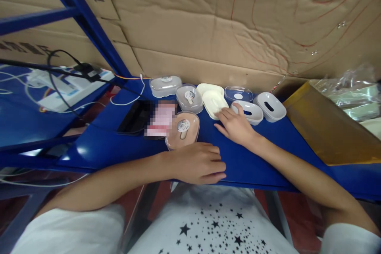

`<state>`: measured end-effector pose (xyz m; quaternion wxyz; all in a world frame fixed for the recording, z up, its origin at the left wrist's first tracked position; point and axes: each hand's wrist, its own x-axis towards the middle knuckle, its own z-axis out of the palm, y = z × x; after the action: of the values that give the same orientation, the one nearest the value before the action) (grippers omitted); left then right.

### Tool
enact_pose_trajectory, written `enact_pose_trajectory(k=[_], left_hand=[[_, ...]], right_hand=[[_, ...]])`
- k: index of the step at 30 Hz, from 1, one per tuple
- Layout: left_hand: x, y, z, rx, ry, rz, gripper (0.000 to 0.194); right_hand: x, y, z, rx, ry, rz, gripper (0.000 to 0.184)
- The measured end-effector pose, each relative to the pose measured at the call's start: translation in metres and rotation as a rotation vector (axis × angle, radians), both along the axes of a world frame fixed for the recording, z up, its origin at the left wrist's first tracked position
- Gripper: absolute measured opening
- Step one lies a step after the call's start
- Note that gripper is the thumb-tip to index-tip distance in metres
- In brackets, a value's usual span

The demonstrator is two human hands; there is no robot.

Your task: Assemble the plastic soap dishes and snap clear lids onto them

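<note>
My right hand (238, 129) is palm down with its fingers spread, the tips on the near edge of the front cream dish (212, 102) and one finger reaching to the white slotted box (255, 117) just beside it; I can't make out any firm pinch. That could go wrong: a push meant for the dish might shove the box as well, or slide the dish over the other cream piece (205, 86) behind it. My left hand (199, 163) rests loosely curled near the bench (238, 168) edge, and I can't tell whether anything is under it; lifting it carelessly might knock the brown box (192, 121) just behind it into the phone (162, 118). Farther back, a clear lid (238, 94) and two grey boxes (165, 87) crowd the cream pieces, and the cardboard wall (184, 39) blocks any reach beyond. A second white box (278, 105) and the yellowish carton (330, 135) hem in my right side, while a white cable (127, 104) loops at the left.
</note>
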<state>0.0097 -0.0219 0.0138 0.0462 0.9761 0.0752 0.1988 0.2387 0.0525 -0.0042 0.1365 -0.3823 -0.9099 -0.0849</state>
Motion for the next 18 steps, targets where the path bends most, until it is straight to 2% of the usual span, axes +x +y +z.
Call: enact_pose_trajectory(k=[2,4,6,8,10,12,13,15,18], left_hand=[[0.001,-0.001,-0.005,-0.038,0.006,-0.001,0.029],[0.003,-0.001,-0.008,-0.084,-0.045,0.020,0.023],[0.005,-0.003,-0.011,-0.146,-0.115,0.042,0.022],[0.008,-0.005,-0.013,-0.188,-0.150,0.072,0.029],[0.011,-0.006,-0.017,-0.197,-0.135,0.138,0.039],[0.013,-0.006,-0.024,-0.201,-0.101,0.240,0.048],[0.013,-0.005,-0.027,-0.207,-0.085,0.291,0.052],[0.014,-0.003,-0.034,-0.230,-0.067,0.366,0.060],[0.014,-0.001,-0.041,-0.274,-0.066,0.405,0.065]], right_hand=[[0.016,-0.020,0.002,-0.032,0.023,0.042,0.031],[0.035,-0.036,0.006,-0.103,0.055,0.151,0.032],[0.052,-0.043,0.013,-0.157,0.117,0.269,0.029],[0.066,-0.042,0.023,-0.152,0.212,0.302,0.026],[0.080,-0.037,0.034,-0.122,0.285,0.229,0.025],[0.099,-0.030,0.041,-0.142,0.279,0.100,0.020],[0.111,-0.026,0.042,-0.174,0.252,0.027,0.026],[0.136,-0.020,0.038,-0.249,0.188,-0.112,0.051],[0.166,-0.013,0.025,-0.314,0.138,-0.221,0.077]])
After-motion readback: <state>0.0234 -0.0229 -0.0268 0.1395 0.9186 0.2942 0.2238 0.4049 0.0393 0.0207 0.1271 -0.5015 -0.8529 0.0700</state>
